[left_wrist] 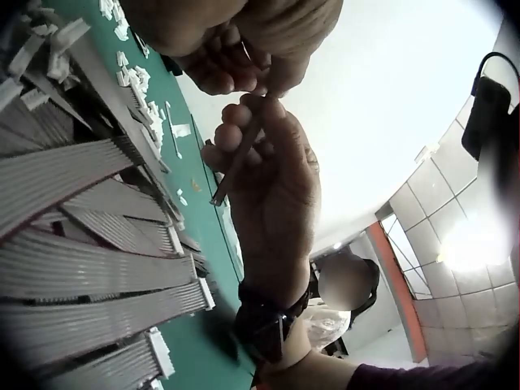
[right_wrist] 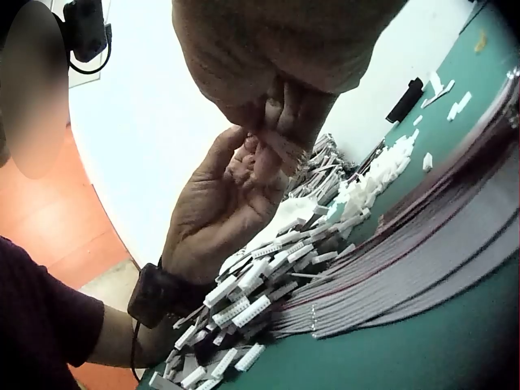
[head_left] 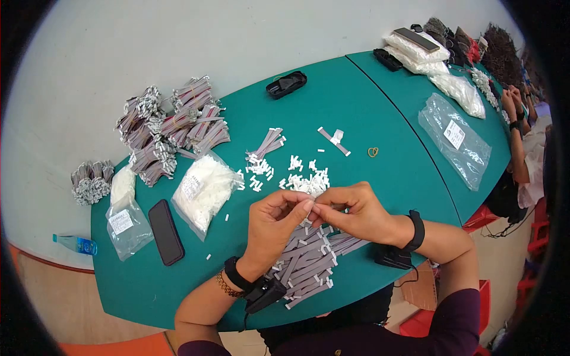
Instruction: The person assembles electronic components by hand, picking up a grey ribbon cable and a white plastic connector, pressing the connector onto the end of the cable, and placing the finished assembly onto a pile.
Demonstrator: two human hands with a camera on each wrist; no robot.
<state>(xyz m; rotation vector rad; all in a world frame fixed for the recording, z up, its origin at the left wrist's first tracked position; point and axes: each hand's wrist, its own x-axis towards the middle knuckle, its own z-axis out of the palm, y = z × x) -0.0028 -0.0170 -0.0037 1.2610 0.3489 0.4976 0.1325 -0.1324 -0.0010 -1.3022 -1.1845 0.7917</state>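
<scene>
Pinching one grey ribbon cable [left_wrist: 237, 159] between left hand [head_left: 274, 221] and right hand [head_left: 354, 212], fingertips together, above the ribbon-cable pile [head_left: 309, 267].

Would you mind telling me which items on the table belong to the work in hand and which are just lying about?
In the job:
- left hand and right hand, together pinching one grey ribbon cable
- ribbon cable pile
- white connector heap

Lying about:
- black phone
- bag of white parts
- rubber band
- water bottle
</scene>
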